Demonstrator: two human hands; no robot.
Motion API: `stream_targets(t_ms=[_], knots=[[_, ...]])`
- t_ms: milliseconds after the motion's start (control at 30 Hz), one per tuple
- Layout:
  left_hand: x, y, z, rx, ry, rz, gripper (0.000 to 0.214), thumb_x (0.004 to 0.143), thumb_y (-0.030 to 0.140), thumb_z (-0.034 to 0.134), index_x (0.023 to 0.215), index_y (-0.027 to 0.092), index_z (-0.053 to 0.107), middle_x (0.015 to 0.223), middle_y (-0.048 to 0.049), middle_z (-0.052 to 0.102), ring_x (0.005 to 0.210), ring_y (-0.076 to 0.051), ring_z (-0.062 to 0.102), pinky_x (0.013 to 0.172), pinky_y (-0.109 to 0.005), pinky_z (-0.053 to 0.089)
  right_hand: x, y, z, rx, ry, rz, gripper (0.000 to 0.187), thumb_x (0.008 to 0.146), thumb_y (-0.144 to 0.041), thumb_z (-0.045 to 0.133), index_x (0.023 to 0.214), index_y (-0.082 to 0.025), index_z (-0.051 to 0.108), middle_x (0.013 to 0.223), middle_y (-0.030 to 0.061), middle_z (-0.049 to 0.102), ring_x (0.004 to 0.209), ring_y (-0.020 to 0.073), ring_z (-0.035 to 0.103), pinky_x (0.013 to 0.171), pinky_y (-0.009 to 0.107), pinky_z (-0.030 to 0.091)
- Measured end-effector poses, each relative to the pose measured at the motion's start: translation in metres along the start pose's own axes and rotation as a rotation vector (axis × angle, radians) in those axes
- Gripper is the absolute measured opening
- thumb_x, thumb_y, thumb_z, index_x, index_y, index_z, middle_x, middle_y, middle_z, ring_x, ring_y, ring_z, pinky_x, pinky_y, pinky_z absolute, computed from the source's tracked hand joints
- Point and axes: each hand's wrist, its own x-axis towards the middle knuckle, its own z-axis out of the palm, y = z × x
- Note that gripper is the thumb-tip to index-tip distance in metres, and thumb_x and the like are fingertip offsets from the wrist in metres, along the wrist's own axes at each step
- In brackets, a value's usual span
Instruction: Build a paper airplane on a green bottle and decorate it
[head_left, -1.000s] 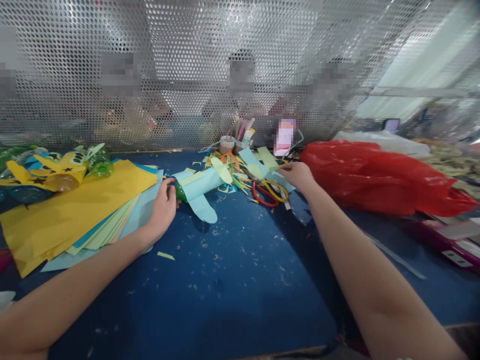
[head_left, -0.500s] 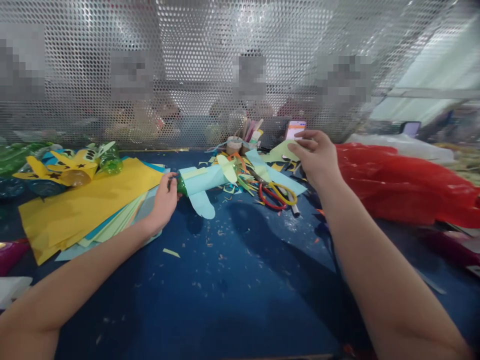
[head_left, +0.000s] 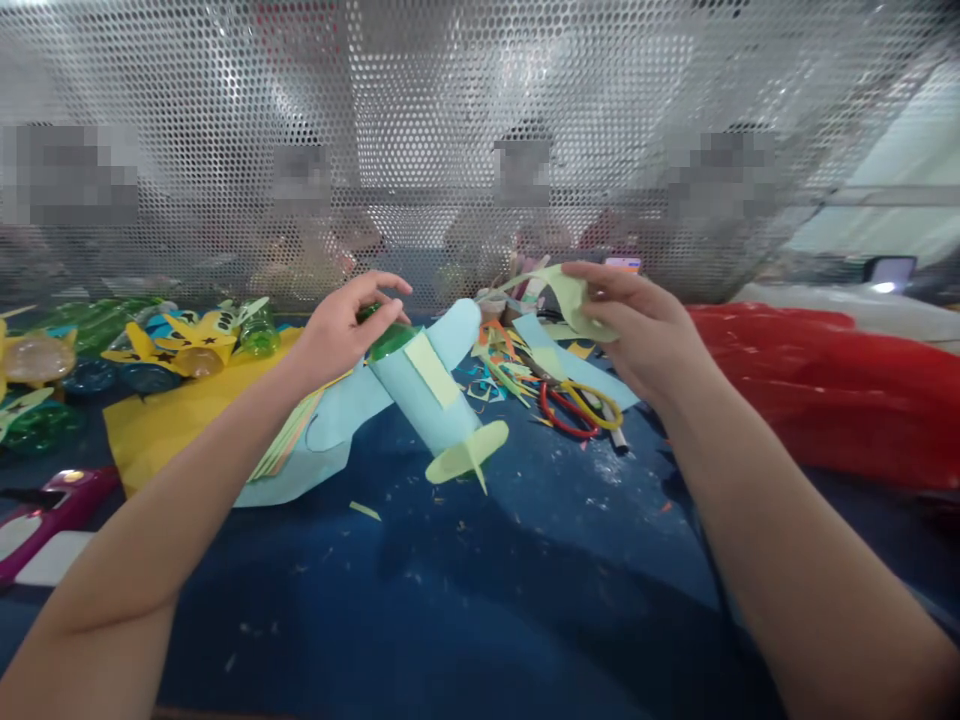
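Observation:
My left hand [head_left: 352,325] is closed on the green end of a toy plane [head_left: 427,400] made from a plastic bottle. Light blue paper wraps its body, with blue wings and a pale green strip on top. Pale green tail pieces point toward me. My right hand [head_left: 637,325] pinches a curved piece of pale green paper [head_left: 568,295]. Below that hand lie scissors with red and yellow handles [head_left: 577,408], beside a light blue paper sheet [head_left: 574,365] and a heap of coloured scraps [head_left: 499,365].
Yellow paper sheets [head_left: 142,430] and green bottles [head_left: 259,330] lie left, near a magenta-and-white tool [head_left: 49,525]. Red plastic film [head_left: 810,390] covers the right side. A phone [head_left: 622,265] stands at the back, before a perforated metal panel [head_left: 450,120]. People are behind it.
My left hand has swung the plane round, lifting it, so its tail now faces me. The right hand has raised the pale green paper from the table. The view has shifted slightly left.

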Motion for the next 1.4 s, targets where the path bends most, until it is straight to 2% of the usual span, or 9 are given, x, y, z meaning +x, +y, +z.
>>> stream_targets(t_ms=[167, 267, 333, 600, 800, 933, 1133, 1267, 1400], knots=[[0.011, 0.014, 0.004, 0.012, -0.166, 0.036, 0.025, 0.091, 0.032, 0.050, 0.101, 0.017, 0.065, 0.085, -0.0035, 0.071, 0.078, -0.016, 0.065, 0.068, -0.025, 0.047, -0.012, -0.013, 0.012, 0.027, -0.037, 0.003, 0.018, 0.080, -0.031, 0.066, 0.096, -0.027, 0.072, 0.081, -0.0001, 0.070, 0.069, 0.0142, 0.064, 0.062, 0.028, 0.052], [0.016, 0.020, 0.010, 0.024, -0.192, 0.030, 0.026, 0.090, 0.034, 0.052, 0.101, 0.015, 0.065, 0.084, -0.0039, 0.071, 0.078, -0.016, 0.065, 0.069, -0.025, 0.047, -0.016, -0.017, 0.015, 0.043, 0.006, -0.031, 0.016, 0.082, -0.039, 0.065, 0.084, -0.024, 0.072, 0.078, 0.0001, 0.069, 0.066, 0.0128, 0.062, 0.060, 0.027, 0.052], [0.019, 0.023, 0.013, 0.009, -0.198, 0.000, 0.027, 0.088, 0.037, 0.054, 0.101, 0.015, 0.064, 0.082, -0.0037, 0.071, 0.078, -0.016, 0.065, 0.069, -0.026, 0.048, -0.018, -0.020, 0.015, 0.069, 0.009, -0.082, 0.011, 0.078, -0.034, 0.070, 0.084, -0.025, 0.071, 0.080, -0.0012, 0.068, 0.066, 0.0122, 0.061, 0.061, 0.026, 0.053], [0.023, 0.025, 0.023, -0.270, -0.267, -0.077, 0.033, 0.079, 0.039, 0.068, 0.101, 0.017, 0.056, 0.091, -0.0054, 0.069, 0.088, -0.019, 0.067, 0.075, -0.030, 0.052, -0.029, -0.041, 0.014, 0.161, -0.142, -0.171, 0.036, 0.078, -0.019, 0.066, 0.108, -0.037, 0.068, 0.106, -0.0054, 0.067, 0.085, 0.0142, 0.065, 0.069, 0.027, 0.056], [0.011, 0.038, 0.034, -0.538, -0.407, -0.002, 0.049, 0.072, 0.033, 0.077, 0.109, 0.019, 0.050, 0.095, -0.0055, 0.069, 0.088, -0.021, 0.068, 0.076, -0.033, 0.054, -0.041, -0.057, 0.012, 0.163, -0.309, -0.035, 0.037, 0.078, -0.023, 0.066, 0.113, -0.035, 0.069, 0.087, -0.0043, 0.070, 0.064, 0.0121, 0.063, 0.053, 0.024, 0.053], [0.003, 0.042, 0.049, -0.670, -0.381, 0.102, 0.065, 0.068, 0.033, 0.080, 0.123, 0.024, 0.046, 0.103, -0.0053, 0.067, 0.097, -0.022, 0.067, 0.080, -0.033, 0.054, -0.049, -0.067, 0.009, 0.077, -0.460, 0.101, 0.030, 0.085, -0.038, 0.063, 0.112, -0.028, 0.070, 0.073, -0.0004, 0.069, 0.052, 0.0114, 0.060, 0.039, 0.021, 0.044], [-0.008, 0.044, 0.050, -0.662, -0.250, 0.207, 0.097, 0.065, 0.033, 0.083, 0.144, 0.029, 0.026, 0.106, -0.0036, 0.065, 0.100, -0.022, 0.064, 0.086, -0.034, 0.052, -0.054, -0.081, 0.008, -0.065, -0.471, 0.051, 0.022, 0.085, -0.042, 0.064, 0.091, -0.025, 0.076, 0.062, -0.0004, 0.065, 0.045, 0.0091, 0.054, 0.037, 0.021, 0.039], [-0.012, 0.044, 0.046, -0.693, -0.287, 0.241, 0.074, 0.070, 0.027, 0.079, 0.132, 0.029, 0.037, 0.105, -0.0025, 0.062, 0.094, -0.020, 0.063, 0.081, -0.032, 0.052, -0.058, -0.089, 0.010, -0.168, -0.503, -0.019, 0.021, 0.085, -0.042, 0.064, 0.089, -0.025, 0.075, 0.068, 0.0003, 0.067, 0.051, 0.0106, 0.057, 0.042, 0.022, 0.042], [-0.014, 0.041, 0.048, -0.634, -0.231, 0.304, 0.045, 0.075, 0.025, 0.075, 0.111, 0.028, 0.048, 0.112, -0.0022, 0.055, 0.103, -0.020, 0.059, 0.080, -0.028, 0.050, -0.063, -0.089, 0.015, -0.284, -0.439, -0.110, 0.021, 0.085, -0.043, 0.063, 0.087, -0.025, 0.072, 0.070, 0.0002, 0.066, 0.058, 0.0126, 0.058, 0.047, 0.024, 0.043]])
